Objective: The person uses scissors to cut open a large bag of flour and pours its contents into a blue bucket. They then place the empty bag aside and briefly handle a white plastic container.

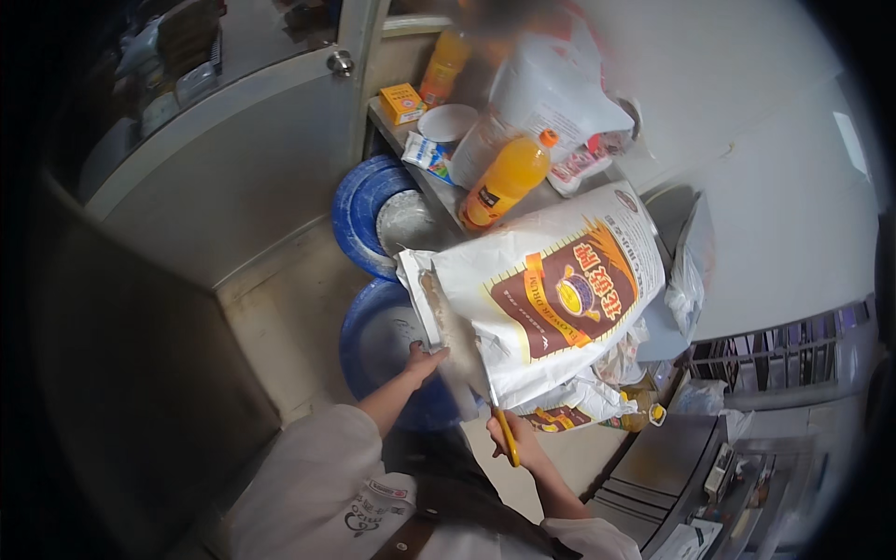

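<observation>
A large white flour sack [553,294] with a printed brown panel lies on its side, its cut mouth facing left over a blue plastic tub [364,308]. Pale powder shows inside the opening. My left hand [424,362] grips the lower end of the loose flap at the mouth, finger and thumb on either side of it. In my right hand [519,437] is a knife with a yellow handle [506,439]; its blade runs up along the sack's cut edge and is partly blurred. White powder coats the inside of the tub.
Behind stands another blue tub [350,210] with a powdery round lid or pan in it. A metal shelf [437,189] holds an orange drink bottle [507,178], a yellow box [402,103] and a white plate [448,122]. A second printed sack [560,413] and an oil bottle [638,413] are at right.
</observation>
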Available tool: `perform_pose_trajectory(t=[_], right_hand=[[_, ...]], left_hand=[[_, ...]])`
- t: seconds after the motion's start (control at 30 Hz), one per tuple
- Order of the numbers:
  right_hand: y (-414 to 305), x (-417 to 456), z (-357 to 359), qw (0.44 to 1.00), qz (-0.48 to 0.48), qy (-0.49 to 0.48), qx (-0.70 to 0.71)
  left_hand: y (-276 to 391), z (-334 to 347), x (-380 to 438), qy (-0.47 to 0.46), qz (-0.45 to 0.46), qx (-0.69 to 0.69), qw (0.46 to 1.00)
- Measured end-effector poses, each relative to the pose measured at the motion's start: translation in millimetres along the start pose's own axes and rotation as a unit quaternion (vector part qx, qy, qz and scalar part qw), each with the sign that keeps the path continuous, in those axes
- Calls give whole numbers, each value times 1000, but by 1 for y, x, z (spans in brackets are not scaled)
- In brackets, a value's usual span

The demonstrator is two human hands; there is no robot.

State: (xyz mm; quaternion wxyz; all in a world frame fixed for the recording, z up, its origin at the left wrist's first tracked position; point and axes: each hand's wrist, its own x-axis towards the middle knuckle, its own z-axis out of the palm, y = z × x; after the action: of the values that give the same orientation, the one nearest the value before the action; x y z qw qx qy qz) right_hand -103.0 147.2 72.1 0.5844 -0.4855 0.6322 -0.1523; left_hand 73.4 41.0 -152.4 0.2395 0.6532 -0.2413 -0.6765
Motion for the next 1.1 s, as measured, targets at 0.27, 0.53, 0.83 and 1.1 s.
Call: perform_pose_trajectory(t=[0.27, 0.53, 0.83, 1.1], right_hand=[[21, -42, 9, 980, 24, 50, -189], [65, -54, -3, 969, 96, 47, -221], [144, -82, -36, 943, 166, 81, -278], [194, -84, -52, 942, 208, 31, -261]], left_hand=[[-49, 21, 40, 13, 71, -66, 995], [-25, 30, -5, -48, -32, -2, 998], [-65, 42, 61, -47, 130, 109, 984], [-119, 70, 125, 123, 163, 192, 960]])
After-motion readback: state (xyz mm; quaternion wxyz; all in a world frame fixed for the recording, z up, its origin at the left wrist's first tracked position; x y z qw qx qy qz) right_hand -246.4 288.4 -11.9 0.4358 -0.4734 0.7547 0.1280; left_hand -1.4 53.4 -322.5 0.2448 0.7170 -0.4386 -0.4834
